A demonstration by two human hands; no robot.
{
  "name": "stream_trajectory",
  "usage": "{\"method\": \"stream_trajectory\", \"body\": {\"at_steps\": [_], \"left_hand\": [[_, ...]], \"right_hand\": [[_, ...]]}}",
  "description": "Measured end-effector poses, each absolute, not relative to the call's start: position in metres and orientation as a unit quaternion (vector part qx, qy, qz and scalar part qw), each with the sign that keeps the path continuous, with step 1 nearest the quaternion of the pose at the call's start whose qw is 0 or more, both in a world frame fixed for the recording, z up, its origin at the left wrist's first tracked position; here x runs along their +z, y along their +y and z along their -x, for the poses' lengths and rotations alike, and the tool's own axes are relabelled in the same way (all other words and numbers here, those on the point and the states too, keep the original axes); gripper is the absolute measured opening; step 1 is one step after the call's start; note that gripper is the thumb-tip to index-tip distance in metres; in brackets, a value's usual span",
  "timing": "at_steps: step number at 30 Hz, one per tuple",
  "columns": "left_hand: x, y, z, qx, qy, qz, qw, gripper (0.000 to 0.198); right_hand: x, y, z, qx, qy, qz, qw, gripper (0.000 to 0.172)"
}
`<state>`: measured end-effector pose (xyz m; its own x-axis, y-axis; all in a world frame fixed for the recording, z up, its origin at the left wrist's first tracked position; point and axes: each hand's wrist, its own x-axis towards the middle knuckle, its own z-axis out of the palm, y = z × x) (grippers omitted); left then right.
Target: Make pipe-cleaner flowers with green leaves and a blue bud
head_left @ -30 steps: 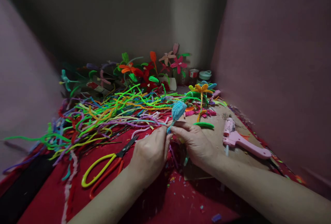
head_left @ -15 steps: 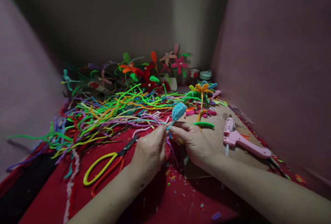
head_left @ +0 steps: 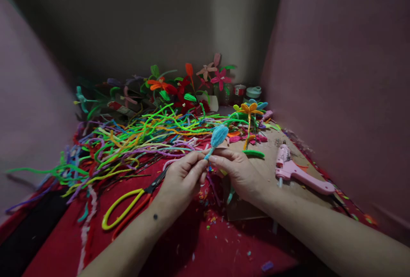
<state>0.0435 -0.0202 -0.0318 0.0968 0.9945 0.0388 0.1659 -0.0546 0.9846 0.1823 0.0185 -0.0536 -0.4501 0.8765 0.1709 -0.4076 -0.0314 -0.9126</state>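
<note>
A light-blue pipe-cleaner flower bud [head_left: 219, 135] on a short wrapped stem points up and slightly right in the middle of the view. My left hand [head_left: 184, 179] pinches the lower stem between thumb and fingers. My right hand [head_left: 241, 172] also pinches that stem, thumb in front, just below the bud. The fingertips of both hands nearly meet there and hide the stem's lower end. Scissors [head_left: 134, 204] with one yellow and one orange handle lie beside my left hand, their blade tips behind it.
A heap of colourful pipe cleaners [head_left: 150, 127] spreads across the red cloth [head_left: 192, 251]. On the cardboard [head_left: 265, 179] at right rest a pink glue gun [head_left: 294, 172] and an orange pipe-cleaner flower [head_left: 249, 109]. Finished flowers [head_left: 182, 87] and a lidded jar [head_left: 253, 93] stand at the back.
The left hand has turned, its fingers rolling round the stem so the thumb now shows in front. The bud has shifted slightly left and more of its stem shows.
</note>
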Motion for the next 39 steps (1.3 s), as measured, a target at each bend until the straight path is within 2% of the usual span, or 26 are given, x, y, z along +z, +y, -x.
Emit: {"method": "stream_trajectory", "body": {"at_steps": [3,10,16,18,20,24,27,30,34,39], "left_hand": [[-0.028,-0.021,-0.044,0.446,0.483,-0.515,0.550,0.018],[-0.025,-0.022,-0.041,0.443,0.411,-0.436,0.667,0.016],[-0.029,-0.021,-0.043,0.435,0.378,-0.423,0.699,0.015],[-0.029,-0.021,-0.044,0.428,0.418,-0.472,0.648,0.020],[-0.030,-0.023,-0.046,0.423,0.469,-0.549,0.548,0.021],[-0.038,-0.025,-0.046,0.392,0.516,-0.717,0.259,0.011],[-0.047,-0.023,-0.043,0.361,0.509,-0.780,0.050,0.011],[-0.050,-0.020,-0.039,0.351,0.482,-0.803,-0.024,0.014],[-0.044,-0.019,-0.038,0.368,0.495,-0.786,0.045,0.014],[-0.030,-0.022,-0.043,0.413,0.519,-0.672,0.330,0.022]], "right_hand": [[-0.051,0.019,-0.183,0.686,-0.508,0.223,0.471,0.018],[-0.047,0.020,-0.185,0.711,-0.489,0.208,0.461,0.013],[-0.050,0.018,-0.184,0.722,-0.466,0.209,0.467,0.017],[-0.051,0.016,-0.183,0.722,-0.459,0.215,0.471,0.017],[-0.051,0.016,-0.183,0.712,-0.461,0.223,0.481,0.016],[-0.052,0.015,-0.183,0.685,-0.478,0.231,0.498,0.014],[-0.053,0.015,-0.183,0.673,-0.500,0.233,0.492,0.016],[-0.054,0.015,-0.182,0.666,-0.509,0.235,0.492,0.016],[-0.050,0.015,-0.182,0.687,-0.499,0.233,0.474,0.014],[-0.042,0.015,-0.185,0.689,-0.514,0.247,0.448,0.014]]}}
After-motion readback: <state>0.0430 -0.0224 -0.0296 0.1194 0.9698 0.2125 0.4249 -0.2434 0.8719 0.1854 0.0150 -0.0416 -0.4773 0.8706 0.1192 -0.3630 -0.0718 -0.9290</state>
